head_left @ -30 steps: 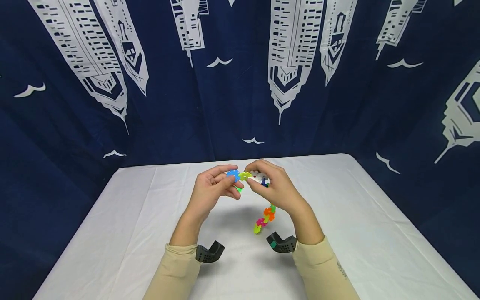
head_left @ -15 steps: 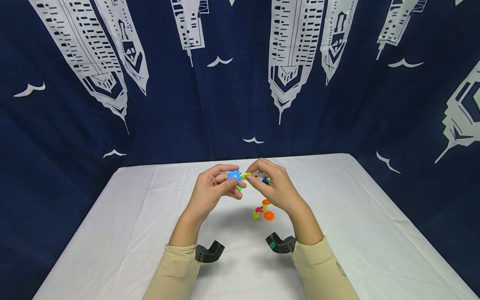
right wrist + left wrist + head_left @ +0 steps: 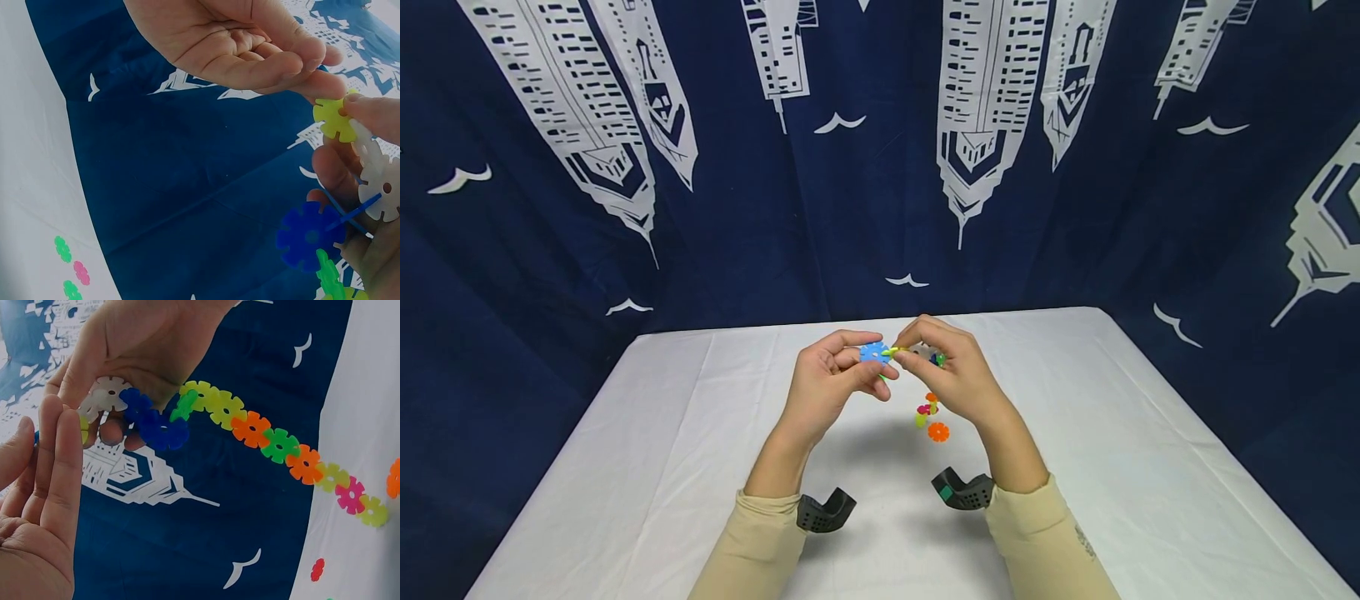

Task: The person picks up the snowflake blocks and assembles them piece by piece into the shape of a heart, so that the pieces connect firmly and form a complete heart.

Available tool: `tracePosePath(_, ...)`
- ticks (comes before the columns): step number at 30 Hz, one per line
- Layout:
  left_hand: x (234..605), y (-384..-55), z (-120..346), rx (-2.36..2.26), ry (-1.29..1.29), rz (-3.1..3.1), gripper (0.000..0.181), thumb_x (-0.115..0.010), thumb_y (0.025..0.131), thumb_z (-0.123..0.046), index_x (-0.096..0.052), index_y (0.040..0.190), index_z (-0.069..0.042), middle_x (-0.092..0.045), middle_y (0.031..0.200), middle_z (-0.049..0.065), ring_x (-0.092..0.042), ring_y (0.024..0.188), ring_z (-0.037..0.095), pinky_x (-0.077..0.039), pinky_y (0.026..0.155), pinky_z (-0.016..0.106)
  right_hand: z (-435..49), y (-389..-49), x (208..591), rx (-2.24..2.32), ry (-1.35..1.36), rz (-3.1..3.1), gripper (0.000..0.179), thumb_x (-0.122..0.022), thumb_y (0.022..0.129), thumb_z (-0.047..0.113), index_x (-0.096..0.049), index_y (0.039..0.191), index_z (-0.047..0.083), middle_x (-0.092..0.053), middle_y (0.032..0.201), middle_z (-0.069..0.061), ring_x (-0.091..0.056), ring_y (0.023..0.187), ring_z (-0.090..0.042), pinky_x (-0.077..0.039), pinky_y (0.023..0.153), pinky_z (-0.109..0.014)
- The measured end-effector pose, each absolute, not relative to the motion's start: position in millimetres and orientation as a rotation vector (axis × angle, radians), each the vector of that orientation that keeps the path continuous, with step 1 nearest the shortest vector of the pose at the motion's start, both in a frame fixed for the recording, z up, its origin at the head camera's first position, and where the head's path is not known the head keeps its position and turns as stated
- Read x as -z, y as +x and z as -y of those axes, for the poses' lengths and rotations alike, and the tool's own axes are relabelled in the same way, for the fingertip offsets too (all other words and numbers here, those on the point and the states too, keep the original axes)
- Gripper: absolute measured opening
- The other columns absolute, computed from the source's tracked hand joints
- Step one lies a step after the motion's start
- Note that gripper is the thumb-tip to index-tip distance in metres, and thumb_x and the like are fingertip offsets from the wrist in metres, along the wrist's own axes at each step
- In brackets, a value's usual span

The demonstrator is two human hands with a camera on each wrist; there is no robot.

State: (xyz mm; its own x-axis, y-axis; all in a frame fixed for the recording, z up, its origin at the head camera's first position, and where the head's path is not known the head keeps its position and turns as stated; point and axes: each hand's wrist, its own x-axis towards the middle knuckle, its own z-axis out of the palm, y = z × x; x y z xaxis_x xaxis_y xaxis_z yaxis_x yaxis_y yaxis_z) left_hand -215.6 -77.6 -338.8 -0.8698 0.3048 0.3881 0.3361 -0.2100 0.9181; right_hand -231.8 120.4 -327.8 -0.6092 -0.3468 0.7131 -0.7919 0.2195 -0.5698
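Left hand (image 3: 831,375): raised over the white table (image 3: 662,467); thumb and fingers pinch a light-blue notched disc (image 3: 872,352), other fingers extended in the left-wrist view. Next to the right, a yellow disc (image 3: 334,117), its edge at the blue disc's right side; whether slotted in, cannot tell. It heads a linked chain (image 3: 280,445), running through white, dark blue, green, yellow, orange and pink discs, hanging below the right hand. Loose orange disc (image 3: 938,432) on the table, just right of and nearer than the chain's lower end. Right hand (image 3: 955,367): thumb and fingertip grasp the yellow disc. Far side: navy curtain (image 3: 865,217) with white building prints, spanning left to right.
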Motion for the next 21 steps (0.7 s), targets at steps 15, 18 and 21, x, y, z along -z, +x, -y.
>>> tracePosePath(15,340.1,-217.3,76.7,2.256,-0.767,1.981,0.034,-0.067,0.093,-0.004,-0.058,0.125,0.000,-0.077,0.086,-0.001,-0.071,0.062,0.015,-0.063,0.072,0.038,-120.0,-232.7,330.2,-1.325,1.008,2.116,0.006,-0.070,0.092,0.007,-0.068,0.092,0.012,-0.069,0.089,0.000,-0.058,0.082,-0.010,-0.050,0.072,-0.025)
tracePosePath(18,341.0,-218.0,76.9,2.249,-0.788,1.981,0.034,-0.067,0.094,-0.005,-0.058,0.126,-0.001,-0.077,0.087,-0.002,-0.070,0.062,0.015,-0.062,0.072,0.038,-120.6,-232.2,329.6,-1.333,1.003,2.121,0.005,-0.071,0.092,0.008,-0.069,0.093,0.012,-0.069,0.090,0.000,-0.057,0.080,-0.011,-0.050,0.070,-0.024)
tracePosePath(21,341.2,-218.6,77.5,2.245,-0.810,1.970,0.034,-0.067,0.094,-0.006,-0.057,0.127,-0.002,-0.076,0.088,-0.001,-0.070,0.062,0.015,-0.062,0.071,0.038,-121.1,-231.4,328.1,-1.332,1.007,2.117,0.005,-0.071,0.092,0.008,-0.070,0.095,0.012,-0.069,0.090,-0.001,-0.057,0.079,-0.011,-0.050,0.070,-0.024)
